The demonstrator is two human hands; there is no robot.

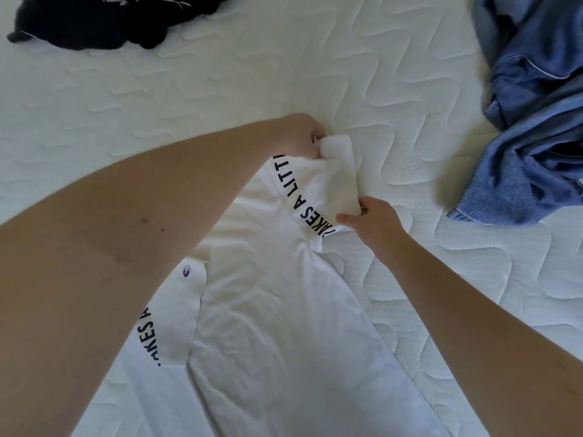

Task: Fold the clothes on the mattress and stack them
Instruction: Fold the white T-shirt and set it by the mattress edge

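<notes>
A white T-shirt [274, 310] with black lettering lies spread on the white quilted mattress [157, 99], running from the bottom of the view up to the middle. Its far end is a sleeve, folded over. My left hand [299, 134] grips the far corner of that sleeve. My right hand [372, 225] pinches the sleeve's near corner, beside the lettered band. The other sleeve, with a small logo, lies flat under my left forearm.
A crumpled black garment [104, 20] lies at the far left of the mattress. A heap of blue denim and blue cloth [530, 121] sits at the right edge. Bare mattress stretches between these and the shirt.
</notes>
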